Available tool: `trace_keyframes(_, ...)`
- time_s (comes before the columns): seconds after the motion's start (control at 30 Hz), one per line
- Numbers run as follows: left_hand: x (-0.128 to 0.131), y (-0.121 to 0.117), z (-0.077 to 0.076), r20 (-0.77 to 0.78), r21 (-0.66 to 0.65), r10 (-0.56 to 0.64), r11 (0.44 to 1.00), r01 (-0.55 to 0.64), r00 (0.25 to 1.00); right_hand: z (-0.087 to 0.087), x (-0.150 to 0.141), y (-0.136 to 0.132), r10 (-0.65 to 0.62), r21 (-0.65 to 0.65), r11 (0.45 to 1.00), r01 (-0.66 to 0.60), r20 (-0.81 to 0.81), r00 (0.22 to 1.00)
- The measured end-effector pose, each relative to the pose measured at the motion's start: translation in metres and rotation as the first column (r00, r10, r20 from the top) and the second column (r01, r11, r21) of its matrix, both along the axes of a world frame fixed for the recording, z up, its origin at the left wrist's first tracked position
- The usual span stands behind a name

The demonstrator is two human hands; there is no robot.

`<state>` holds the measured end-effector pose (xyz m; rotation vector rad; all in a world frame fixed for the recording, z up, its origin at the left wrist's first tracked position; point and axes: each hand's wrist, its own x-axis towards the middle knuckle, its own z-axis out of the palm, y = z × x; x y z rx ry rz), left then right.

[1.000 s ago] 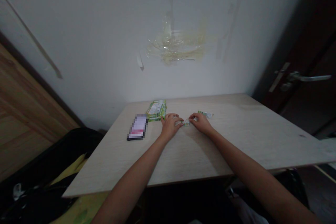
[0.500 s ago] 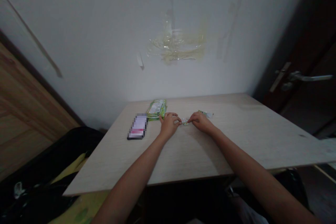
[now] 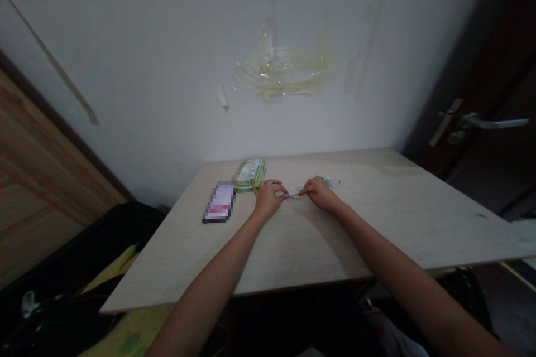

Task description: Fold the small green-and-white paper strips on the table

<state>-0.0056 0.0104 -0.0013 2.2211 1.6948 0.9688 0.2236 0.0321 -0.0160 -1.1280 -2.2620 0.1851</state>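
Between my hands, low over the table, is a small green-and-white wrapper (image 3: 294,193), narrow and folded or creased. My left hand (image 3: 268,198) pinches its left end between thumb and fingers. At its right end, my right hand (image 3: 318,192) grips it with the fingertips. A stack of green-and-white printed packets (image 3: 250,174) lies just beyond my left hand. Behind my right hand rests another small green-and-white wrapper (image 3: 329,182), partly hidden by the hand.
A phone (image 3: 219,202) with a blurred screen lies left of my left hand. The pale wooden table (image 3: 402,206) meets a wall with peeling tape (image 3: 288,78) at its back. On the right is a dark door with a metal handle (image 3: 494,122).
My hands have stayed nearly in place, the left shifting slightly left. The wrapper between them now looks narrower and flatter than a second ago.
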Motion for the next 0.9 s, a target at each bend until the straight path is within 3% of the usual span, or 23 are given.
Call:
trace_keyframes(0.3,0.002,-0.002,0.002,-0.045,-0.052,0.044,0.998,-0.046,0.998,0.011,-0.006,-0.009,-0.041,-0.074,0.996,0.046,0.06,0.997)
trace_keyframes(0.57,0.0,0.003,-0.004,-0.02,-0.027,0.048,0.998,-0.049,0.999,0.009,-0.007,-0.01,-0.003,-0.037,0.999,0.006,0.072,0.997)
trace_keyframes(0.9,0.001,0.0,0.0,-0.004,-0.064,0.103,0.993,-0.103,0.995,0.011,-0.009,-0.011,-0.09,-0.046,0.995,0.093,0.067,0.994)
